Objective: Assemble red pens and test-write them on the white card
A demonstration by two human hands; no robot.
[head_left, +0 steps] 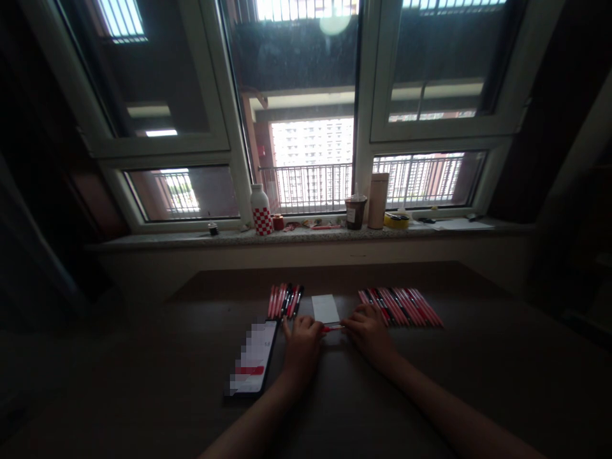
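Observation:
Between my two hands lies a red pen (333, 328), held level just in front of a white paper pad (325, 308). The fingers of my left hand (303, 344) are closed on its left end. My right hand (370, 335) pinches the right end. A row of red and black pens (285, 301) lies to the left of the pad, beyond my left hand. On the right, a longer row of red and dark pens (401, 307) lies side by side, partly behind my right hand.
A phone (253, 360) with a lit screen lies left of my left hand. Beyond the brown table (191, 357), the windowsill (306, 236) holds a checkered bottle (261, 210), a cup (354, 213), a tall container (377, 201) and yellow tape (396, 221).

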